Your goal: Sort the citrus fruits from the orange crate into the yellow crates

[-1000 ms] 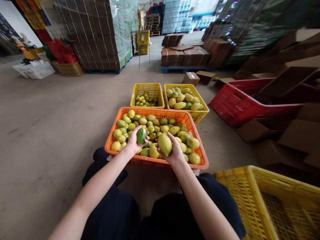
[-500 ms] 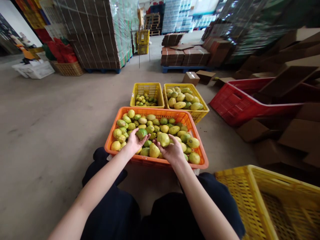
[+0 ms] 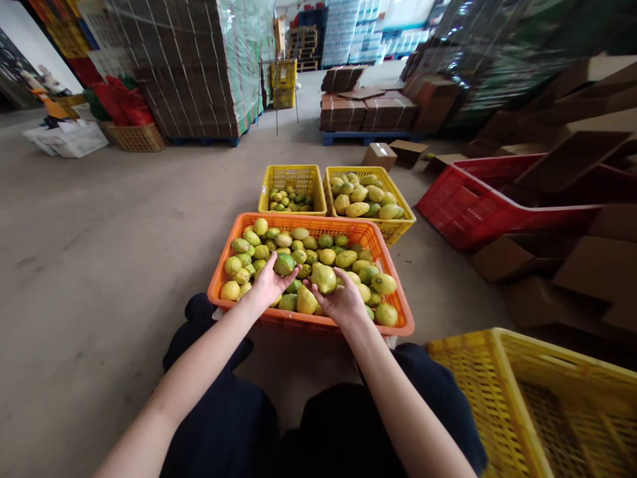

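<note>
An orange crate (image 3: 293,319) full of green and yellow fruits stands in front of my knees. Above its left middle, my left hand (image 3: 270,284) holds a green fruit (image 3: 285,264) between thumb and fingers. My right hand (image 3: 343,299) is palm up and holds a larger yellow-green fruit (image 3: 324,279) over the middle of the crate. The two held fruits are apart, with a small gap between the hands. Other fruits, such as a yellow one (image 3: 306,301) near the front rim, lie under and around both hands.
Behind the orange crate stand two yellow crates (image 3: 293,214) (image 3: 393,232) with fruits inside. A red crate (image 3: 452,206) and cardboard boxes (image 3: 512,255) are at the right. Another yellow crate (image 3: 468,372) is by my right knee. Wrapped pallets stand at the back.
The green fruit in my left hand has turned slightly and shifted a little up and to the right. My right hand has hardly moved.
</note>
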The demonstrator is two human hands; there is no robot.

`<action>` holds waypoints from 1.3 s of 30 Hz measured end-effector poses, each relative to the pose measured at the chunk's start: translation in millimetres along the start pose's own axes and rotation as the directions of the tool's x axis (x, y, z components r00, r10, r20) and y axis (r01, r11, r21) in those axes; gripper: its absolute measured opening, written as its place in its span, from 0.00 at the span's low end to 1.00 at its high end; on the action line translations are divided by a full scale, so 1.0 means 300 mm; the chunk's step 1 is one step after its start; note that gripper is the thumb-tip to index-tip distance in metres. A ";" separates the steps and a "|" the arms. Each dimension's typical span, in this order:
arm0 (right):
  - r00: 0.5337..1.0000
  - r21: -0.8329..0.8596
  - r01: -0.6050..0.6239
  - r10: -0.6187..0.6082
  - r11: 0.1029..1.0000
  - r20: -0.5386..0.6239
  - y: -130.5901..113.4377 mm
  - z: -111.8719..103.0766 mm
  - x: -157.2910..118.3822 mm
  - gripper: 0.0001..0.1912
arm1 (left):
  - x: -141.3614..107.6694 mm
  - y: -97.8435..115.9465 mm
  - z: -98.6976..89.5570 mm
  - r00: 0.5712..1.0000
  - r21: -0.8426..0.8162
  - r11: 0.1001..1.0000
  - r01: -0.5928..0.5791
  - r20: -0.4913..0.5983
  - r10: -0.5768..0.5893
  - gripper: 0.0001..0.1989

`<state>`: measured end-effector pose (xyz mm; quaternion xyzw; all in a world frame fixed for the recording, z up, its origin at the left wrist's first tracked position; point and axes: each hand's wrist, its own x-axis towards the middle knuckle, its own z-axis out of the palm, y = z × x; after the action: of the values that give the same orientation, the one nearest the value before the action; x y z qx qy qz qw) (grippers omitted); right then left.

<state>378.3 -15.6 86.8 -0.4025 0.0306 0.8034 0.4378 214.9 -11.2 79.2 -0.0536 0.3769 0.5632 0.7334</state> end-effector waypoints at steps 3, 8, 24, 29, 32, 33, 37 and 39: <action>1.000 -0.001 0.007 -0.007 1.000 0.000 0.001 0.002 -0.003 0.16 | 0.006 -0.003 -0.003 1.000 0.046 0.999 -0.017 0.003 0.017 0.16; 1.000 -0.026 0.013 -0.013 1.000 0.019 -0.001 -0.011 0.010 0.14 | 0.009 -0.003 -0.007 0.999 0.124 0.991 -0.053 0.003 0.053 0.13; 1.000 -0.063 0.011 -0.009 0.998 0.022 -0.001 -0.016 0.014 0.11 | 0.013 -0.040 -0.028 0.951 0.332 0.891 -0.311 0.098 0.295 0.21; 0.987 -0.186 0.162 -0.160 0.969 0.029 0.010 -0.026 0.030 0.06 | -0.017 -0.056 -0.016 0.743 0.481 0.606 -0.633 0.158 0.651 0.29; 0.921 -0.286 0.387 -0.382 0.877 0.076 0.025 -0.023 0.024 0.13 | -0.033 -0.059 -0.018 0.622 0.469 0.449 -0.761 0.328 0.711 0.28; 0.884 -0.312 0.464 -0.457 0.829 0.102 0.030 -0.021 0.019 0.17 | -0.035 -0.061 -0.021 0.586 0.468 0.399 -0.788 0.375 0.718 0.28; 0.700 -0.378 0.703 -0.681 0.603 0.215 0.047 -0.013 -0.008 0.28 | -0.034 -0.073 -0.038 0.582 0.488 0.355 -0.797 0.466 0.666 0.26; 0.614 -0.406 0.771 -0.743 0.492 0.266 0.051 -0.011 -0.018 0.30 | -0.033 -0.076 -0.041 0.610 0.492 0.384 -0.781 0.473 0.636 0.25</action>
<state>370.7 -30.1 83.7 -0.4475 -0.3623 0.5205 0.6306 227.9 -33.5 68.6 0.4339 0.4565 0.6524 0.4214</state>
